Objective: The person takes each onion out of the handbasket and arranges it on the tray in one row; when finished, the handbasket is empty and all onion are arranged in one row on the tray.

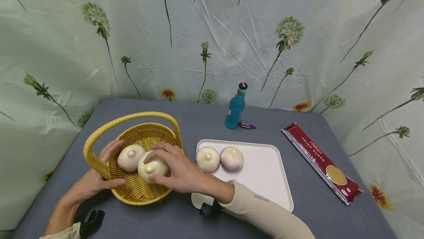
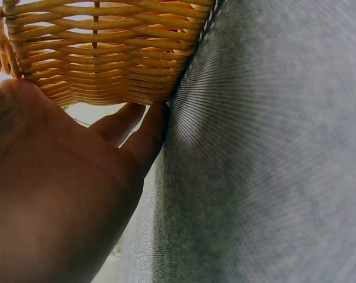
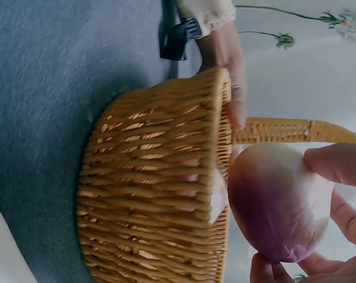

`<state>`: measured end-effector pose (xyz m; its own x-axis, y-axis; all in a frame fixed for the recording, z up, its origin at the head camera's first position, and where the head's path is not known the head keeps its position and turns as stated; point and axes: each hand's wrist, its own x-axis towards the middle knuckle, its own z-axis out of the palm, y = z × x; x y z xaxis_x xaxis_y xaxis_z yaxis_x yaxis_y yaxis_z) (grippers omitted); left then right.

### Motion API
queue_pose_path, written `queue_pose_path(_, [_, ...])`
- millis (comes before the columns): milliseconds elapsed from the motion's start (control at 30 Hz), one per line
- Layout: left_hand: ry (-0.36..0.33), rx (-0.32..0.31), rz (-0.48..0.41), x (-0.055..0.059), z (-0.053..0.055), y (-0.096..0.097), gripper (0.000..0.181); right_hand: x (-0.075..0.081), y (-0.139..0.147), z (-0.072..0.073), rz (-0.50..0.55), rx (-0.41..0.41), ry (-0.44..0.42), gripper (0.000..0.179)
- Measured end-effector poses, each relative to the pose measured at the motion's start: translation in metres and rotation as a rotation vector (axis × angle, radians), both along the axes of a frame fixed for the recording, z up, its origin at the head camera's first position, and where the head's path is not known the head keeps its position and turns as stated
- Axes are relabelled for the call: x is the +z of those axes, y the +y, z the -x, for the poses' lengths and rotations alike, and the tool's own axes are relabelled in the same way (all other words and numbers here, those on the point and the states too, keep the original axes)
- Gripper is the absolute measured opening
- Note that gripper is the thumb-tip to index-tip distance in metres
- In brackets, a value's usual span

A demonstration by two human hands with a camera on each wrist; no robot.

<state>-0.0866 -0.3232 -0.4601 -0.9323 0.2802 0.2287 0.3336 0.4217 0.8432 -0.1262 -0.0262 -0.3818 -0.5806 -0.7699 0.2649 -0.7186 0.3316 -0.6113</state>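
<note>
The left hand [image 1: 87,186] grips the left side of the wicker basket [image 1: 139,194], thumb at the rim. Just right of its fingers, a pale turnip [image 1: 129,157] lies inside. Next, the right hand [image 1: 182,171] pinches a second turnip [image 1: 150,168] above the basket's interior. Right of that hand, two more turnips [image 1: 232,159] sit on a white tray [image 1: 261,180]; beyond it stands a blue bottle [image 1: 234,110] beside a wrapped candy [image 1: 247,125]. Farthest right of both hands, a red packet [image 1: 321,161] lies on the surface [image 1: 265,125].

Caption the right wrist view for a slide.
Right hand holding a purple-and-white turnip above a wicker basket, left hand at the basket's rim.
</note>
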Motion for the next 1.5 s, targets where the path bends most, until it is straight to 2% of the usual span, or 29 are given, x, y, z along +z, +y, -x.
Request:
queue_pose_path(200, [-0.005, -0.003, -0.003, -0.001, -0.001, 0.0, 0.114, 0.002, 0.009, -0.005, 0.068, 0.026, -0.061, 0.032])
queue_pose_path(333, [-0.007, -0.002, 0.0, -0.001, 0.0, -0.001, 0.113, 0.001, 0.015, -0.006, 0.134, 0.039, -0.081, 0.038])
queue_pose_path(467, [-0.014, -0.009, -0.008, -0.002, 0.0, -0.002, 0.112, 0.0, 0.02, -0.006, 0.138, 0.025, -0.091, 0.042])
queue_pose_path(667, [-0.034, -0.027, -0.038, -0.002, 0.0, -0.002, 0.11, 0.001, 0.028, -0.006, 0.158, -0.023, -0.17, 0.036])
queue_pose_path(1133, [-0.02, -0.022, -0.048, -0.003, -0.005, 0.0, 0.111, 0.009, 0.059, 0.0, 0.353, -0.075, -0.389, 0.04])
queue_pose_path(1333, [-0.02, -0.026, -0.038, -0.003, -0.002, 0.0, 0.11, 0.01, 0.074, 0.002, 0.37, -0.134, -0.382, 0.055])
queue_pose_path(1500, [-0.026, -0.028, -0.04, 0.0, 0.0, 0.002, 0.111, 0.01, 0.086, 0.004, 0.372, -0.157, -0.358, 0.057])
